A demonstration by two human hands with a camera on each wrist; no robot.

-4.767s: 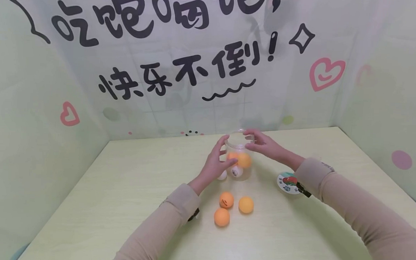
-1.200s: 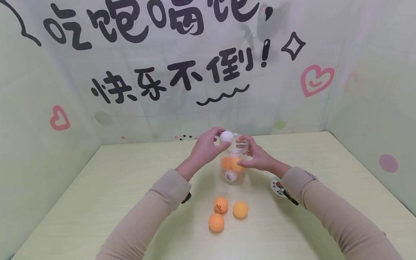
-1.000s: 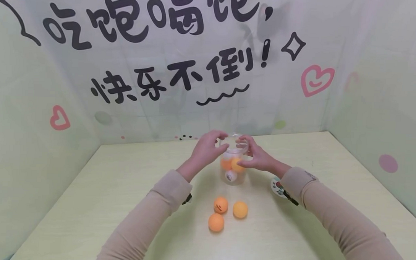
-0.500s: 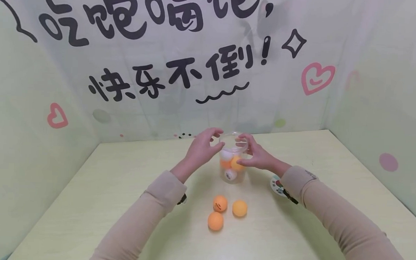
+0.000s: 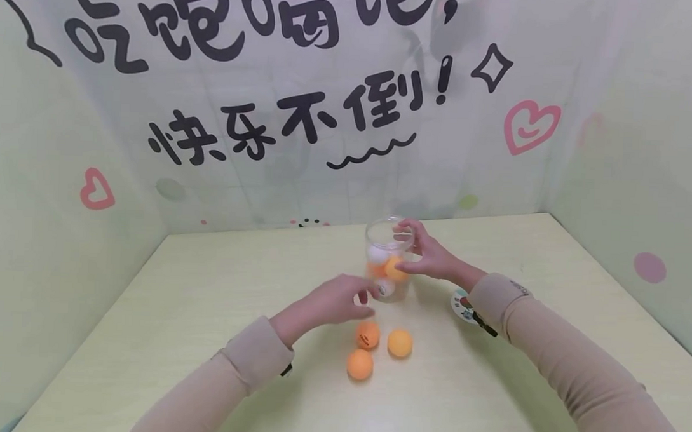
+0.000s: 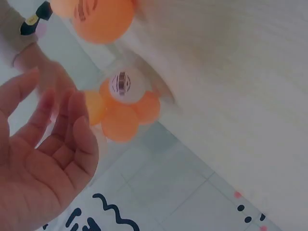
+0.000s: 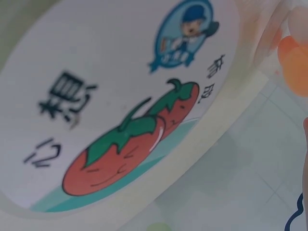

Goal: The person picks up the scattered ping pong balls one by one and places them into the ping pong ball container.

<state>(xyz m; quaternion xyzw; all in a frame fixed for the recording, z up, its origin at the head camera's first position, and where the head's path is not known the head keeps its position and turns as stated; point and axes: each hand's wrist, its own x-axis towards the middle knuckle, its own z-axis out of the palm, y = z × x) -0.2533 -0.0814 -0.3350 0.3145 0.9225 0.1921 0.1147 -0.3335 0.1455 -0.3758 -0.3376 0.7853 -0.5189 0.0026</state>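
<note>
Two long beige cloth sleeves [image 5: 581, 370], creased, cuffs turned back, reach over a pale wood-grain table [image 5: 431, 403]. Three smooth round balls sit loose on it: plain orange ball [image 5: 360, 364] nearest, yellow-orange ball [image 5: 400, 343] off to the right, orange ball with dark print [image 5: 368, 335] just behind the plain one; touching or not, can't tell. Left grip [image 5: 343, 302], bare hand, is released: fingers loosely bent, nothing in it, just beyond the printed orange ball. Contact with that ball unclear.

Flat white disc [image 5: 462, 304], printed with red cartoon fruits with green tops plus a blue-capped figure, lies on the table, partly hidden by the right cuff.

Clear see-through cylindrical jar [image 5: 374, 226], upright, open top, stands behind the loose balls. Inside: white, orange and yellow-orange balls piled together, one white one showing print; exact count unclear. Right grip [image 5: 427, 254] is grasping the jar, fingers and thumb curled round its right side. Left grip sits near the jar's lower front left.

Furthest back: pale fabric backdrop [image 5: 301, 189], bold black lettering, pink hearts.
</note>
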